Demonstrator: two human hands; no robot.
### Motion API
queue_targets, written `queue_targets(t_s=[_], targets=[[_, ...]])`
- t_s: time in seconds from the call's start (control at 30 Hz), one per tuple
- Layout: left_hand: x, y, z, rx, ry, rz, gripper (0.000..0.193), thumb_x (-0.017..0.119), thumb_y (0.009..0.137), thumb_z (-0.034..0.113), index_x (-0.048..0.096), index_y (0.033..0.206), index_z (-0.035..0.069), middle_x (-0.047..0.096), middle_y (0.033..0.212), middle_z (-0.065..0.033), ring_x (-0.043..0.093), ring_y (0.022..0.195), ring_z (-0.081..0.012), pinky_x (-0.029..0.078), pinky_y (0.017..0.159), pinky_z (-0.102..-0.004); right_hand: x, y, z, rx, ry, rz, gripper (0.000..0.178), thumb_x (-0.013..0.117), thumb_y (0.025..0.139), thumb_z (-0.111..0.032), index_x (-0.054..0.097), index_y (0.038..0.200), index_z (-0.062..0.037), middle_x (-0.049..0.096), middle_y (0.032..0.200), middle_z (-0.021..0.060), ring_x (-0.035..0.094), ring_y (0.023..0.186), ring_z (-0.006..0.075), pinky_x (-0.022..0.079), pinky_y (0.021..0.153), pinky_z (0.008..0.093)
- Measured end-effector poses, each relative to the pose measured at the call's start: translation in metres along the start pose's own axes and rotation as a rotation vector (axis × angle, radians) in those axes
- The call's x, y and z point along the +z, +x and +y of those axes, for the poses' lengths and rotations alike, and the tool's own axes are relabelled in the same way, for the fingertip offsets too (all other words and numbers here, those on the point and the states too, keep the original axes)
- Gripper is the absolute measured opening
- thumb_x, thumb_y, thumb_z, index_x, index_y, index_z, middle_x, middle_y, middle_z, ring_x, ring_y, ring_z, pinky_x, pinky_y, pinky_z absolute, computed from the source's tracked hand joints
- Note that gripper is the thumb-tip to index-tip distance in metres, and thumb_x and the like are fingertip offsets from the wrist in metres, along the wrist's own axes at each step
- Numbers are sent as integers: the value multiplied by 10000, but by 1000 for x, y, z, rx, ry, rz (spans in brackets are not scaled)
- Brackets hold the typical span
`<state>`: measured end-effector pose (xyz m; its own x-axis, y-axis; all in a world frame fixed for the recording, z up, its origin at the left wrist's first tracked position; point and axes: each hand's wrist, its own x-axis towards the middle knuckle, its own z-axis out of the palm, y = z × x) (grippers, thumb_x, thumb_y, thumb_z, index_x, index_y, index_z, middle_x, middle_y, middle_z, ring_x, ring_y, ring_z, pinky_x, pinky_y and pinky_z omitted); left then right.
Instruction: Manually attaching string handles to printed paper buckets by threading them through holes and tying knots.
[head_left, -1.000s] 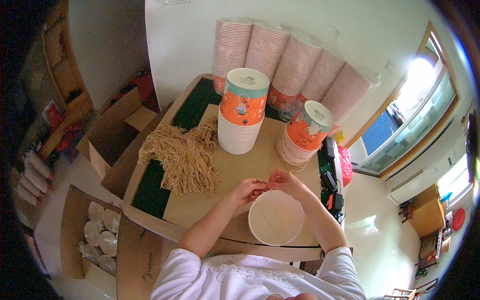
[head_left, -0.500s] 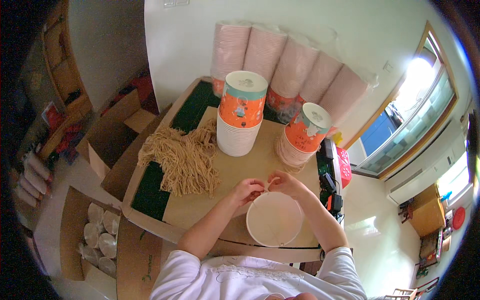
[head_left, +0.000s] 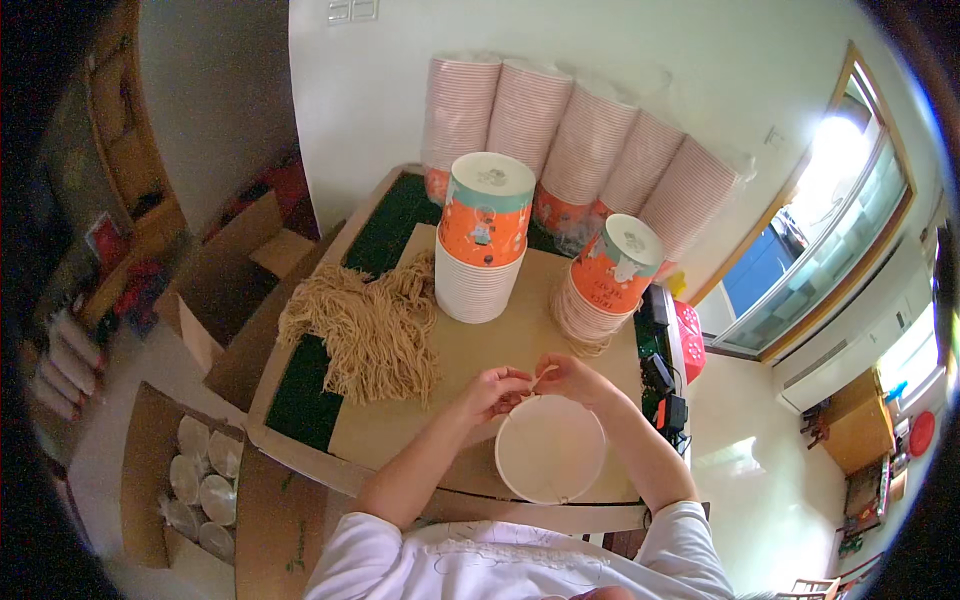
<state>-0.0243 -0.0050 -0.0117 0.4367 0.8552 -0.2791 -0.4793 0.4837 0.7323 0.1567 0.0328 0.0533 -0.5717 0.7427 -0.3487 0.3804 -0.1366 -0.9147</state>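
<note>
A round paper bucket point(head_left: 550, 450), pale inside, stands mouth up at the table's near edge, with a small knot-like bit at its near rim. My left hand point(head_left: 497, 390) and my right hand point(head_left: 572, 380) meet at its far rim. Their fingers are pinched together on what looks like a thin cord, mostly hidden by the fingertips. Left of them lies a heap of tan cords point(head_left: 365, 330). Beyond my hands, an upside-down stack of orange and white paper buckets point(head_left: 485, 235) rises. To its right is a shorter stack point(head_left: 610, 270) with cords gathered around its lower part.
Plastic-wrapped columns of nested buckets point(head_left: 590, 140) line the wall behind. Black adapters point(head_left: 670, 408) and a red basket point(head_left: 690, 340) sit along the table's right side. On the floor at left stand an open cardboard box point(head_left: 240, 280) and another holding wrapped buckets point(head_left: 145, 480).
My hands stay together at the bucket's far rim, with slightly shifted fingers. The whole scene sits slightly lower in the picture. Nothing else has visibly moved.
</note>
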Motion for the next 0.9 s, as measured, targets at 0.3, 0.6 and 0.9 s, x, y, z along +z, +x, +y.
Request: queue_targets(t_s=[0.3, 0.6, 0.9], targets=[[-7, 2, -3, 32, 130, -45, 187, 621, 785, 81, 553, 953, 38, 595, 789, -39, 557, 618, -100, 466, 547, -224, -3, 1, 4, 41, -76, 19, 172, 624, 763, -20, 517, 895, -49, 617, 786, 44, 571, 725, 96, 449, 630, 209], [1, -3, 5, 24, -38, 13, 202, 598, 798, 54, 529, 987, 43, 586, 778, -39, 542, 610, -101, 456, 530, -222, -1, 7, 8, -33, -20, -61, 159, 639, 777, -48, 561, 916, -34, 612, 807, 34, 568, 753, 95, 455, 659, 217], [2, -16, 4, 61, -93, 39, 322, 610, 777, 20, 485, 1073, 51, 596, 837, -55, 577, 666, -118, 497, 591, -235, 2, 6, 3, -25, -169, 19, 74, 635, 769, -52, 575, 801, -24, 602, 733, 19, 552, 689, 77, 439, 606, 202]])
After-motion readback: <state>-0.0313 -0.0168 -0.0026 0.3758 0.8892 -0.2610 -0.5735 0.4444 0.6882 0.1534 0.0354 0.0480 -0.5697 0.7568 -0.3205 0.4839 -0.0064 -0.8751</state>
